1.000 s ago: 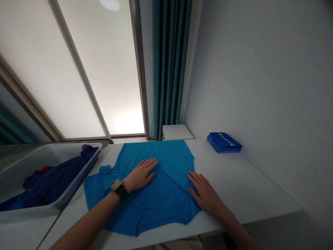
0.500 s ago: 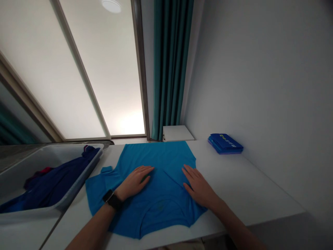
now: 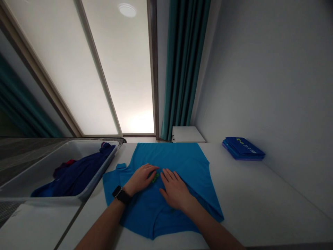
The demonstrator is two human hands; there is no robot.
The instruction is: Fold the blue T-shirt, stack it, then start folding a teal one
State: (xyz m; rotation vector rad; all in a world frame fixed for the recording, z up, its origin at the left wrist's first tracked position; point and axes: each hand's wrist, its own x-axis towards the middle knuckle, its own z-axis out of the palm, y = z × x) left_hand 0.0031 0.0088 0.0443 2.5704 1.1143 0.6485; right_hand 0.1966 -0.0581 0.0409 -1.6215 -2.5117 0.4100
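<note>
A blue T-shirt [image 3: 177,154] lies spread on the white table, its neckline toward me and one sleeve out to the left. My left hand [image 3: 142,178] rests flat on the left part of the shirt, fingers stretched out; a black watch is on that wrist. Close beside it, my right hand [image 3: 175,189] lies palm down on the middle of the shirt with its fingers extended. A small green print [image 3: 155,177] shows between the two hands. The shirt's right side looks creased under and beyond my right forearm.
On the left stands a white plastic tub [image 3: 88,146] with dark blue and red clothes [image 3: 75,173] inside. A stack of folded blue garments [image 3: 244,148] lies at the table's right, near the wall. Behind the table are a white cabinet [image 3: 187,133] and a green curtain [image 3: 186,69].
My right hand has slid left across the shirt, close to my left hand. The shirt's right side has shifted. The camera view has turned slightly left.
</note>
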